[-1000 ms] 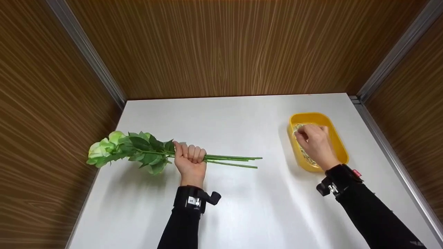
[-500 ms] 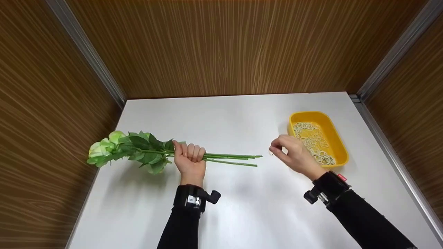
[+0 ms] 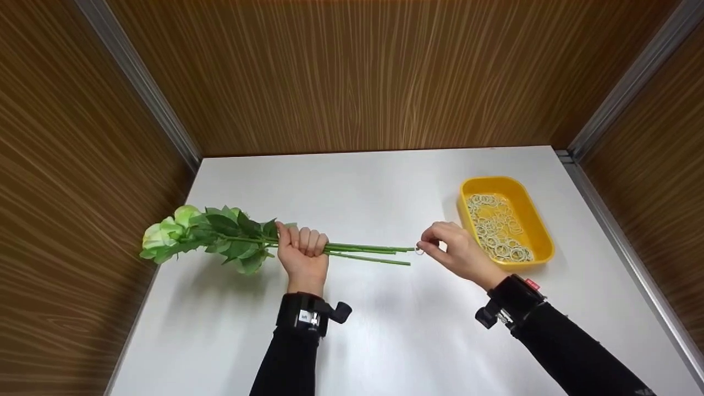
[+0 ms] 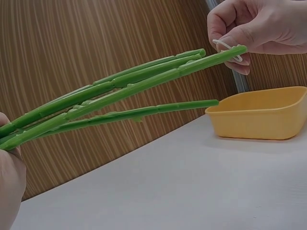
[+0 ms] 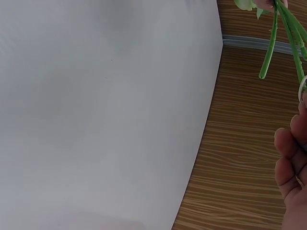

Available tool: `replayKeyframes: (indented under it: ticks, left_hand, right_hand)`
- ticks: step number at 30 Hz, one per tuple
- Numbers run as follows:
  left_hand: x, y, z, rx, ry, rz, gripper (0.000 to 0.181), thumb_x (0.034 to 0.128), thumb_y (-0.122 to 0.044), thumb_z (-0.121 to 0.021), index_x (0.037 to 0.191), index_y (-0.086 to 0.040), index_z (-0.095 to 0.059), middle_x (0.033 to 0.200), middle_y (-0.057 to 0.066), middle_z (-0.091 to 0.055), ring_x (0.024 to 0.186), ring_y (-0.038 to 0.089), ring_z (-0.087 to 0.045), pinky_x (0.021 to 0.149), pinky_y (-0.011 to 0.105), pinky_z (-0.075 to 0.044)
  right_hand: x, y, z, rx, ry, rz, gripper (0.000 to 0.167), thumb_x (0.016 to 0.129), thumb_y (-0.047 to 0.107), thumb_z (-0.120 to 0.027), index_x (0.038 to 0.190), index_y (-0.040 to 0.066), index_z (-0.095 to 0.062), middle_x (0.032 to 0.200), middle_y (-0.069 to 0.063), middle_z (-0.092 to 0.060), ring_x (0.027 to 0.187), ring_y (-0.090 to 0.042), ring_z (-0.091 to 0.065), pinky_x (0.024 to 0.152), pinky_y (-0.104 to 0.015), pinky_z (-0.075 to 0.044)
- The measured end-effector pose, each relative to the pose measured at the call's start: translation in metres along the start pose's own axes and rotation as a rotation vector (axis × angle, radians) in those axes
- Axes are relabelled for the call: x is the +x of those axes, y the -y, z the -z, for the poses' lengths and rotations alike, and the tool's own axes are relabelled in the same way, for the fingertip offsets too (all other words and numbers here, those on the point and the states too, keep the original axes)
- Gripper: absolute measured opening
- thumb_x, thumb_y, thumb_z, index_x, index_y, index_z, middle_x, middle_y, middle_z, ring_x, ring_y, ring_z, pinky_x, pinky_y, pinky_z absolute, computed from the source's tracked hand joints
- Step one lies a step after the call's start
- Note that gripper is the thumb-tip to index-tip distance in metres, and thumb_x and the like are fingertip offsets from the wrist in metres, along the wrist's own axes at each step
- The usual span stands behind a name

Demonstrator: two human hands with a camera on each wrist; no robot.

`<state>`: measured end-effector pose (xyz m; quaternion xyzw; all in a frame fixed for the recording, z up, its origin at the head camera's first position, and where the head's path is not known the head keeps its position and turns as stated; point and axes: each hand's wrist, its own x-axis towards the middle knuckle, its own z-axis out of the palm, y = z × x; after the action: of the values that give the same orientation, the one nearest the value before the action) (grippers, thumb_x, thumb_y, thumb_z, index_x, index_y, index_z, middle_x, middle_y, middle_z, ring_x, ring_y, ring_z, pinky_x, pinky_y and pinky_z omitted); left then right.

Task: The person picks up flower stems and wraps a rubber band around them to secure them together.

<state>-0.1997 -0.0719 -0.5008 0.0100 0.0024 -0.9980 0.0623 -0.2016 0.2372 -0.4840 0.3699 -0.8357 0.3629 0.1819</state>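
Observation:
My left hand [image 3: 306,264] grips several green flower stems [image 3: 368,248]; the pale green blooms [image 3: 165,231] and leaves lie to its left, the bare stem ends to its right. Between thumb and fingertips, my right hand [image 3: 459,253] pinches a small white rubber band [image 3: 419,251] at the tip of the longest stem. In the left wrist view that band [image 4: 227,49] loops around the end of one stem [image 4: 192,67], while the other stem ends lie outside it. The right wrist view shows the band [image 5: 301,91] at its right edge.
A yellow tray [image 3: 536,234] holding many pale rubber bands [image 3: 498,225] stands on the white table [image 3: 374,198], right of and beyond my right hand. Wood-grain panels [image 3: 352,77] enclose the table at the back and both sides.
My right hand has left the yellow tray and moved left to the stem ends, with a white band now in its fingertips. My left hand and the flowers have hardly moved.

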Motion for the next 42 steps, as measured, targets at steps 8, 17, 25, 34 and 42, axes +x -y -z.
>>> replayKeyframes:
  ticks: [8,17,25,34,42]
  left_hand:
    - [-0.003,0.000,-0.003,0.006,-0.017,0.007,0.061,0.1096,-0.046,-0.039,0.060,-0.015,-0.022,0.052,-0.005,-0.013,0.045,0.010,-0.009,0.048,0.023,-0.010]
    - [-0.006,0.002,-0.002,0.018,0.025,0.034,0.061,0.1099,-0.046,-0.038,0.060,-0.015,-0.020,0.052,-0.004,-0.013,0.045,0.010,-0.010,0.047,0.024,-0.011]
    - [-0.007,0.006,-0.001,0.034,0.037,0.048,0.061,0.1104,-0.045,-0.037,0.060,-0.015,-0.021,0.053,-0.004,-0.012,0.045,0.010,-0.010,0.047,0.024,-0.011]
    - [-0.008,0.007,-0.001,0.036,0.042,0.063,0.062,0.1104,-0.045,-0.037,0.059,-0.014,-0.022,0.053,-0.004,-0.012,0.044,0.010,-0.011,0.047,0.024,-0.011]
    - [-0.009,0.008,-0.001,0.049,0.080,0.075,0.061,0.1103,-0.047,-0.035,0.060,-0.015,-0.020,0.053,-0.004,-0.011,0.044,0.010,-0.012,0.047,0.024,-0.011]
  right_hand:
    - [0.001,0.006,0.001,0.084,0.061,-0.153,0.014,0.089,0.004,-0.078,0.087,0.011,-0.067,0.080,0.004,-0.069,0.074,-0.010,-0.060,0.067,-0.022,-0.048]
    - [0.011,0.017,0.003,0.123,0.186,-0.293,0.012,0.094,0.015,-0.076,0.086,0.014,-0.067,0.079,0.008,-0.069,0.072,-0.007,-0.058,0.066,-0.029,-0.049]
    - [0.017,0.020,-0.002,0.174,0.246,-0.278,0.012,0.095,0.011,-0.074,0.087,0.013,-0.066,0.079,0.005,-0.070,0.072,-0.007,-0.060,0.067,-0.026,-0.049]
    - [0.022,0.025,-0.006,0.179,0.283,-0.300,0.011,0.096,0.010,-0.073,0.087,0.013,-0.066,0.080,0.005,-0.069,0.073,-0.007,-0.060,0.068,-0.025,-0.050]
    - [0.026,0.028,-0.007,0.163,0.318,-0.312,0.014,0.095,0.014,-0.074,0.085,0.013,-0.065,0.079,0.005,-0.069,0.072,-0.007,-0.061,0.067,-0.024,-0.050]
